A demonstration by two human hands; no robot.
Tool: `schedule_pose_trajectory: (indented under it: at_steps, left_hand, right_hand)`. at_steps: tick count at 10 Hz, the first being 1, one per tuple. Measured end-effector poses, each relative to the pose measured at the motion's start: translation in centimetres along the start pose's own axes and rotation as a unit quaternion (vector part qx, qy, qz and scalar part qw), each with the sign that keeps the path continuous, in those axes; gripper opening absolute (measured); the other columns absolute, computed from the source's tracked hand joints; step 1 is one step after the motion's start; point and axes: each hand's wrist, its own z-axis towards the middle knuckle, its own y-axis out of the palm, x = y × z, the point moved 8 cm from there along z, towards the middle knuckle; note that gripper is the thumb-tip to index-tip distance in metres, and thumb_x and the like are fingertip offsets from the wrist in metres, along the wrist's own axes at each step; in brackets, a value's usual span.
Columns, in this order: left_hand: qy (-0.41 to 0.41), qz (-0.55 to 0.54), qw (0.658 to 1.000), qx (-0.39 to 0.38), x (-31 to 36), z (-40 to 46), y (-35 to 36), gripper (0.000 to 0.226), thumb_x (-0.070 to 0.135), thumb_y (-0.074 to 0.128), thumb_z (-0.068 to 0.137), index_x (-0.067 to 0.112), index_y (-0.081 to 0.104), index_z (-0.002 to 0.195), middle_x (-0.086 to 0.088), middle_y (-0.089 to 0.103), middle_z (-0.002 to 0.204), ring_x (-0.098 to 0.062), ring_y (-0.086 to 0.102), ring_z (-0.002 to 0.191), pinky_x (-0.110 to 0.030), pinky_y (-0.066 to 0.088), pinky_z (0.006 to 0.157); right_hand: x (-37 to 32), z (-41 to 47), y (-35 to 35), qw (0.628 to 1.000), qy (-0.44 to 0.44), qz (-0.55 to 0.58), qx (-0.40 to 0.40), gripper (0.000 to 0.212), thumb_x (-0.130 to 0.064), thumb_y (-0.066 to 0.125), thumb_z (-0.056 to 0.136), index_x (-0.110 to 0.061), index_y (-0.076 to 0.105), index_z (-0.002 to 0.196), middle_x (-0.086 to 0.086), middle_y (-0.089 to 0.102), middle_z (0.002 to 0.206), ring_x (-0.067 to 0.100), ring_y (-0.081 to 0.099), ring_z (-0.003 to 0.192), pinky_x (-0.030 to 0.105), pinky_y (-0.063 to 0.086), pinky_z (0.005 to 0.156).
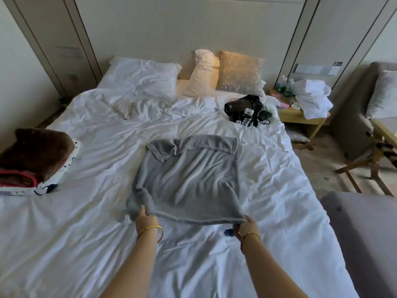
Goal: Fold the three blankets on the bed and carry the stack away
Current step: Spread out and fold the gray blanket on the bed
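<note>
Gripping near corners of grey blanket (189,177), lower centre: left hand (143,214) and right hand (247,225) pinching. Soft, limp, light fleece; best held at corners.

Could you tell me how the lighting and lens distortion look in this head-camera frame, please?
Head view: dim, soft light with a cool cast, while the patterned cushion glows warm; wide-angle bending bows the wall panels and stretches the forearms; the grey blanket, gripped by left hand and right hand, stays fairly sharp; the nightstand clutter looks soft.
</note>
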Motion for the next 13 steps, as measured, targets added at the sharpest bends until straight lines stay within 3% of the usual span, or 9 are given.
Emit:
schedule_pose_trajectory:
  at_steps: [2, 3, 5, 6, 7, 8, 10, 12, 13]
  left_hand:
    - [0.048, 0.036, 0.998, 0.027, 2.6, -2.9, 0.0, 0.044, -0.005, 0.049, 0.081, -0.014, 0.049, 0.124, -0.030, 0.046, 0.131, -0.040, 0.041, 0.124, -0.035, 0.029, 0.098]
    - [0.091, 0.010, 0.996, -0.025, 4.8, -4.9, 2.2, 0.045, -0.001, 0.045, 0.085, -0.004, 0.048, 0.130, -0.021, 0.047, 0.135, -0.034, 0.044, 0.125, -0.031, 0.034, 0.098]
    - [0.283, 0.108, 0.936, -0.179, 9.2, -10.8, 7.9, 0.047, -0.003, 0.037, 0.090, 0.012, 0.053, 0.132, -0.008, 0.045, 0.143, -0.024, 0.042, 0.130, -0.025, 0.032, 0.106]
    - [0.358, 0.188, 0.883, -0.238, 9.1, -13.0, 10.1, 0.052, 0.002, 0.037, 0.092, 0.026, 0.044, 0.138, -0.002, 0.032, 0.151, -0.022, 0.038, 0.133, -0.025, 0.032, 0.106]
    - [0.321, 0.152, 0.886, -0.298, 8.5, -14.1, 11.2, 0.046, 0.004, 0.039, 0.091, 0.026, 0.039, 0.131, -0.013, 0.048, 0.136, -0.024, 0.053, 0.117, -0.022, 0.042, 0.086]
    - [0.091, -0.172, 0.936, -0.294, 8.2, -13.3, 10.6, 0.053, 0.004, 0.048, 0.091, 0.033, 0.031, 0.133, -0.006, 0.058, 0.099, -0.016, 0.061, 0.088, -0.017, 0.047, 0.067]
    - [-0.023, -0.348, 0.890, -0.292, 7.4, -13.3, 9.8, 0.035, -0.008, 0.030, 0.089, 0.017, 0.039, 0.113, -0.026, 0.053, 0.116, -0.035, 0.058, 0.098, -0.047, 0.051, 0.086]
    - [-0.103, -0.333, 0.877, -0.331, 6.5, -13.7, 10.8, 0.021, 0.013, 0.041, 0.098, 0.002, 0.048, 0.115, -0.018, 0.066, 0.084, -0.024, 0.067, 0.066, -0.031, 0.058, 0.052]
    - [-0.130, -0.124, 0.889, -0.422, 3.9, -14.7, 12.2, 0.066, 0.066, 0.032, 0.088, 0.010, 0.066, 0.091, -0.007, 0.070, 0.066, -0.020, 0.067, 0.060, -0.031, 0.056, 0.054]
  right_hand:
    - [-1.4, -0.4, -3.6, 0.998, -0.009, 0.029, 0.051, 0.037, -0.004, 0.041, 0.091, 0.009, 0.050, 0.124, 0.003, 0.044, 0.068, 0.013, 0.040, 0.057, 0.027, 0.039, 0.058]
    - [-4.6, -1.3, -2.7, 0.996, -0.066, 0.042, 0.043, 0.038, -0.001, 0.036, 0.091, 0.006, 0.053, 0.124, 0.024, 0.058, 0.082, 0.018, 0.037, 0.060, 0.025, 0.032, 0.054]
    - [-8.0, -4.7, 4.8, 0.943, -0.253, -0.192, -0.102, 0.085, 0.017, 0.026, 0.083, -0.030, 0.002, 0.150, 0.009, 0.048, 0.124, 0.023, 0.050, 0.115, 0.035, 0.036, 0.100]
    - [-5.6, -4.3, 7.1, 0.955, -0.149, -0.155, -0.206, 0.074, 0.004, 0.034, 0.090, -0.026, 0.002, 0.150, 0.018, 0.049, 0.132, 0.034, 0.048, 0.123, 0.046, 0.037, 0.107]
    - [-4.8, -5.3, 6.5, 0.900, 0.151, 0.349, -0.216, 0.052, -0.034, 0.039, 0.098, -0.006, 0.032, 0.142, 0.024, 0.046, 0.137, 0.034, 0.043, 0.129, 0.046, 0.029, 0.112]
    - [-7.1, -4.2, 6.3, 0.965, -0.123, -0.026, -0.230, 0.052, -0.046, 0.053, 0.089, -0.002, 0.050, 0.117, 0.017, 0.063, 0.106, 0.029, 0.061, 0.100, 0.044, 0.044, 0.101]
    - [-8.4, -5.4, 6.0, 0.964, -0.157, -0.055, -0.206, 0.067, -0.012, 0.061, 0.087, -0.020, 0.027, 0.144, 0.005, 0.055, 0.123, 0.016, 0.057, 0.096, 0.025, 0.052, 0.079]
    - [-8.7, -4.7, 4.3, 0.978, -0.166, 0.011, -0.125, 0.067, 0.001, 0.051, 0.087, -0.012, 0.021, 0.146, 0.018, 0.055, 0.124, 0.029, 0.056, 0.113, 0.043, 0.043, 0.102]
    - [-8.7, -4.0, 4.0, 0.976, -0.156, 0.037, -0.148, 0.064, 0.001, 0.051, 0.088, -0.012, 0.025, 0.145, 0.012, 0.054, 0.119, 0.023, 0.057, 0.102, 0.036, 0.047, 0.096]
